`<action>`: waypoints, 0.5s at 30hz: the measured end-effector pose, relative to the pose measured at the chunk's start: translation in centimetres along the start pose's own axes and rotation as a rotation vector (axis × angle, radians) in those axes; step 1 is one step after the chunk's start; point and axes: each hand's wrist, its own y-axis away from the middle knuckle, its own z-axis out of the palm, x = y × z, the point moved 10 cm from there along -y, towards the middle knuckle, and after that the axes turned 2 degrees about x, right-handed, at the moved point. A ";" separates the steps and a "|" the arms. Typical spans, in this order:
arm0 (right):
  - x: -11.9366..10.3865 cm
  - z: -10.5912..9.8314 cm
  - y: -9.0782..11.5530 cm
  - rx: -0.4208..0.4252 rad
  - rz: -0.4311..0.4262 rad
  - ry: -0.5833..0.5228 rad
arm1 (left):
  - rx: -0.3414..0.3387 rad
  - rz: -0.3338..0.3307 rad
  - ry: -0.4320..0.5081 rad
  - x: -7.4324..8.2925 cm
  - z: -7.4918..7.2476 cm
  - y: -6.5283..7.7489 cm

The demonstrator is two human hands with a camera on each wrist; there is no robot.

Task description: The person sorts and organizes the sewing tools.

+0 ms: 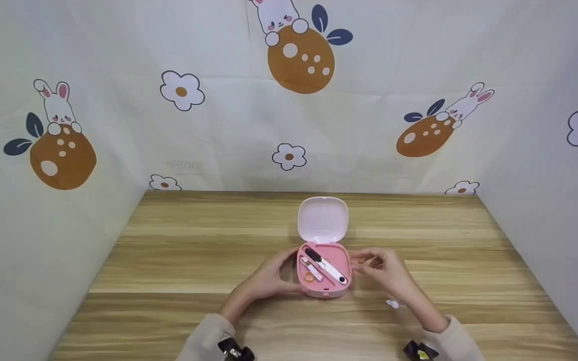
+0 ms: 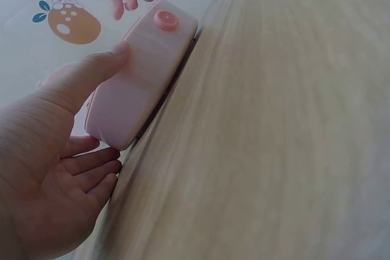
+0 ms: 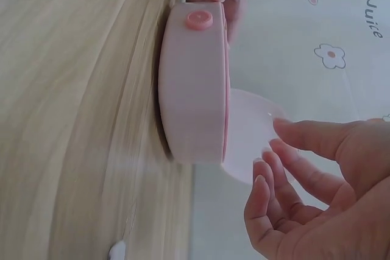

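Note:
A pink box stands on the table with its pale pink lid raised at the back. Inside lies a slender white tool with a dark end, slanting across the tray. Left of it are a small white piece and an orange ring. My left hand grips the box's left side, thumb against the front wall. Beside the right side is my right hand. Its fingers are loosely bent, with nothing between them and the thumb. A round pink button shows on the front.
A small white object lies on the wooden table near my right wrist. Pale cloth walls printed with rabbits, fruit and flowers enclose the table's back and sides.

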 end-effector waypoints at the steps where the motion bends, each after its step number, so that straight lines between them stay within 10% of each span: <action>1: 0.1 -0.2 0.1 -0.001 0.002 0.001 | 0.002 0.004 -0.006 0.0 0.0 0.0; 15: 2.4 -2.7 2.2 -0.010 0.047 0.048 | -0.013 0.021 0.031 0.4 0.2 -0.2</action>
